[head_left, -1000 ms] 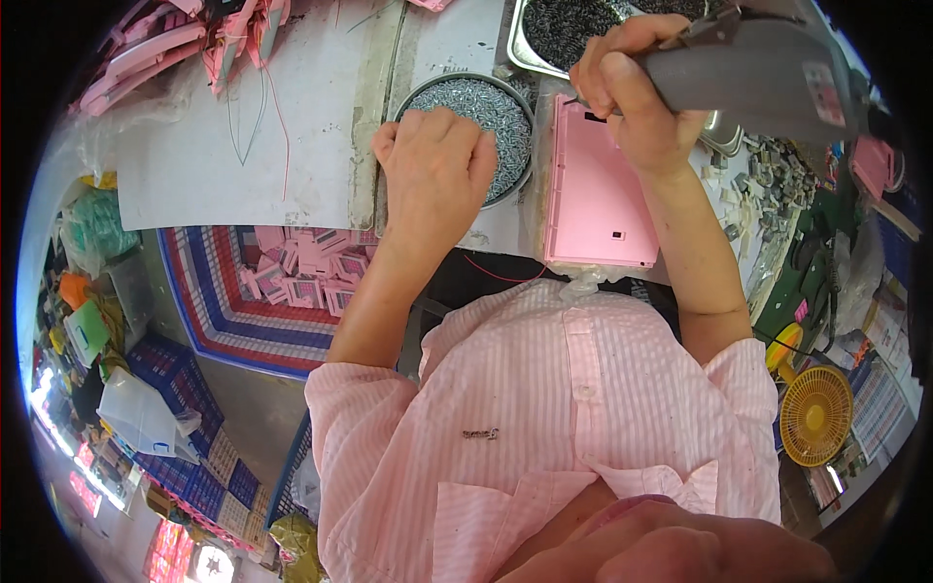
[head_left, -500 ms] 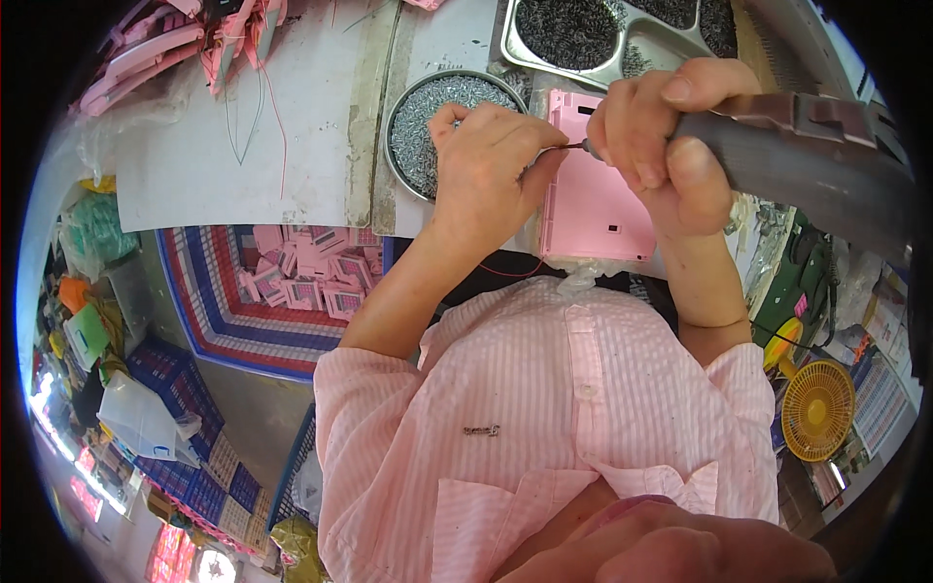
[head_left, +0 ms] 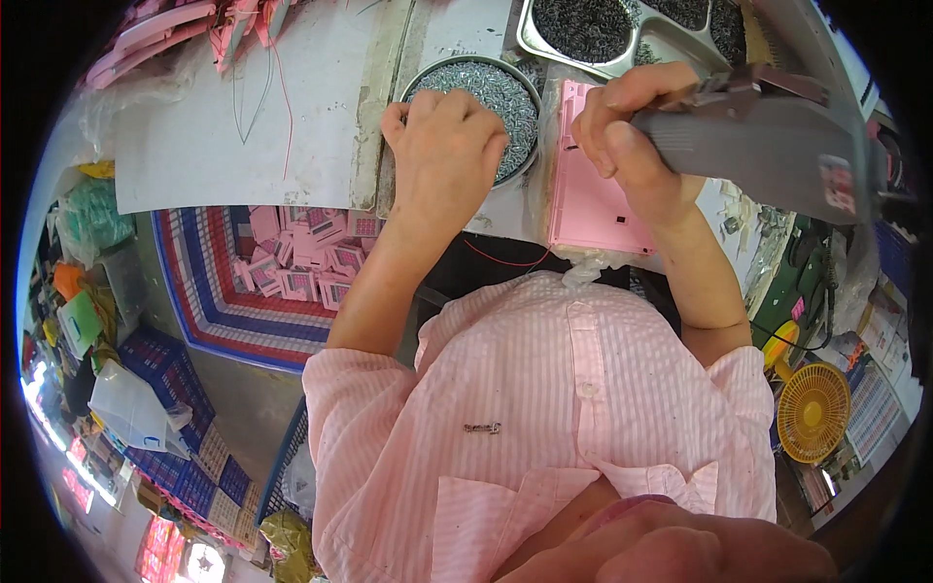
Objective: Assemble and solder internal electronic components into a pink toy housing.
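Observation:
My left hand [head_left: 442,146] is over a round metal dish [head_left: 539,121] of small silver screws [head_left: 507,95]. Its fingers curl down at the dish's near left side; their tips are hidden, so what they hold cannot be made out. My right hand [head_left: 641,146] is wrapped around a grey electric screwdriver [head_left: 758,146], which lies sideways with its body to the right. The bit end points left over a pink plastic housing [head_left: 588,204] lying flat in front of me, partly covered by that hand. A red wire [head_left: 505,260] loops below the housing's left edge.
Behind the housing stands a metal compartment tray [head_left: 607,66] of dark screws. Pink parts with wires [head_left: 160,34] lie far left. Below the table's left edge, a striped woven bag [head_left: 209,316] holds pink pieces [head_left: 311,248]. A yellow fan [head_left: 814,413] stands at right.
My left hand has left the screwdriver's bit and moved left to the dish of screws. The screwdriver has tilted, and its tip has shifted slightly, still in my right hand.

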Tool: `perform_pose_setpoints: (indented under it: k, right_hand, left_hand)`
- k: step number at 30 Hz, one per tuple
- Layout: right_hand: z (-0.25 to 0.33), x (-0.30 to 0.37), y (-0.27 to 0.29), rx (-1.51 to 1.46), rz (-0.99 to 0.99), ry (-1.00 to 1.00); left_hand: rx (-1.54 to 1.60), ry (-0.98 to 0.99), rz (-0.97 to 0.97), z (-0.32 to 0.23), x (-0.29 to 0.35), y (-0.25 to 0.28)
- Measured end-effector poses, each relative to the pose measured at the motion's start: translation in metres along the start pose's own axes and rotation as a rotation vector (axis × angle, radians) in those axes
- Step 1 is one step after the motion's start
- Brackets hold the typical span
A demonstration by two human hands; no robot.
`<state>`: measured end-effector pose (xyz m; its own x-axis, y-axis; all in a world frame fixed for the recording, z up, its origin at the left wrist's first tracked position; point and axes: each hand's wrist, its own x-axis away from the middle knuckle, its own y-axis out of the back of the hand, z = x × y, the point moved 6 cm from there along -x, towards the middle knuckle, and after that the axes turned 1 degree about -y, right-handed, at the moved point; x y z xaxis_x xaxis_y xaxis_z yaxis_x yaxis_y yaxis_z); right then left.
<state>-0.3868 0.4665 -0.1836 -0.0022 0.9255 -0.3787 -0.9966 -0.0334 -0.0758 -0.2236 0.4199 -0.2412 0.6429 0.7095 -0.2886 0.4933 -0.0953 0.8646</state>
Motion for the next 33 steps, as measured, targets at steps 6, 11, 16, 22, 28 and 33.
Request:
perform_pose_setpoints:
  k: [6, 11, 16, 22, 28, 33]
  right_hand:
    - [-0.002, 0.003, -0.01, 0.267, 0.071, 0.029]
    - [-0.006, 0.003, -0.005, 0.173, 0.056, -0.009]
    - [0.032, -0.008, 0.002, -0.313, 0.085, 0.085]
    - [0.051, 0.005, -0.007, -0.252, 0.091, 0.094]
    - [0.05, 0.015, -0.013, -0.251, 0.052, 0.087]
    - [0.053, 0.026, -0.019, -0.274, 0.041, 0.066]
  left_hand:
    - [-0.04, 0.032, -0.094, 0.005, -0.006, -0.001]
    - [-0.029, 0.001, -0.132, 0.011, -0.01, 0.0]
    - [0.167, -0.042, -0.174, -0.002, 0.001, 0.002]
    - [0.416, -0.181, -0.139, -0.052, 0.009, 0.018]
    - [0.424, -0.229, -0.15, -0.059, 0.013, 0.016]
    - [0.416, -0.309, -0.135, -0.066, 0.018, 0.019]
